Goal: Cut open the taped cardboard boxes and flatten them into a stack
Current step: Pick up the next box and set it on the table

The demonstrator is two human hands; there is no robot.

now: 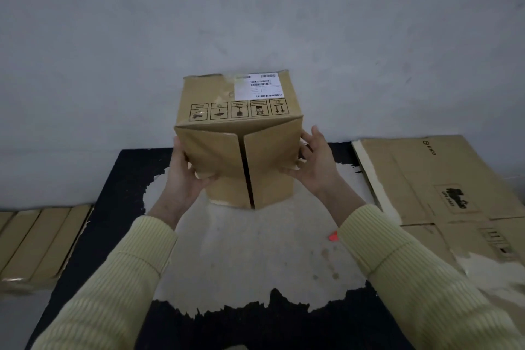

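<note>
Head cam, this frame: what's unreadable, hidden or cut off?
All head view.
- White shipping label on the held brown cardboard box: print too small, blurred.
- Box interior: only a dark slit between its near flaps.
- Small red object: mostly behind the right sleeve; unidentifiable.
- Flattened brown cardboard sheet: cut off by the right edge.
- Left hand, right hand: fingers partly behind the box.

Brown cardboard box (238,133) — held off the surface, tipped, flap end toward the viewer; its two flaps meet at a dark, gaping seam. White barcode label (260,85) and five handling symbols (240,109) on the upper face. At right, flattened cardboard (431,187) lies flat — printed side up.
</note>
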